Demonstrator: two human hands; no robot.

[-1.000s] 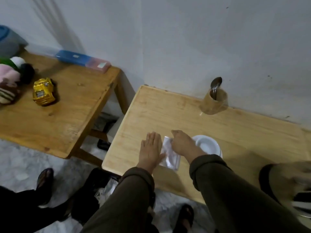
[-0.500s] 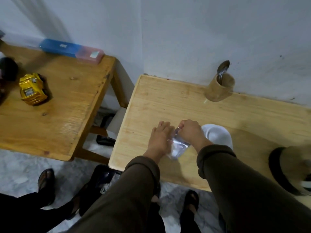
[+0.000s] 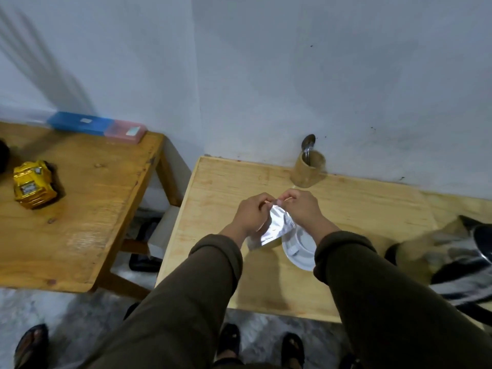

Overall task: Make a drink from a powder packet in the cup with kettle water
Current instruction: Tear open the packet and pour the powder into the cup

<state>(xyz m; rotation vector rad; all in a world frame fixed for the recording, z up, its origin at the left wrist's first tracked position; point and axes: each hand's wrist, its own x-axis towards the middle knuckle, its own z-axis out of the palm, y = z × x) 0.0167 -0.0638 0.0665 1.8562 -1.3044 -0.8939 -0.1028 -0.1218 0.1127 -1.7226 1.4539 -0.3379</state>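
A silvery powder packet [image 3: 277, 227] hangs above the light wooden table [image 3: 234, 182], held up by its top edge. My left hand [image 3: 253, 213] pinches the top left corner and my right hand [image 3: 300, 209] pinches the top right corner, thumbs close together. Under the packet and my right wrist lies a white cup [image 3: 298, 249], partly hidden. At the right edge stands a steel kettle [image 3: 458, 262] with a black lid, blurred. A brown tumbler [image 3: 308, 169] with a spoon [image 3: 308, 145] stands against the wall.
A second, darker wooden table [image 3: 80, 209] stands to the left with a gold toy car [image 3: 33, 183] and a blue and pink box [image 3: 98, 126] on it. Between the tables is a gap. Sandalled feet show on the floor below.
Both hands lifted the packet off the table and now pinch its top edge in the air. The left hand was flat on the table before. The camera view shifted.
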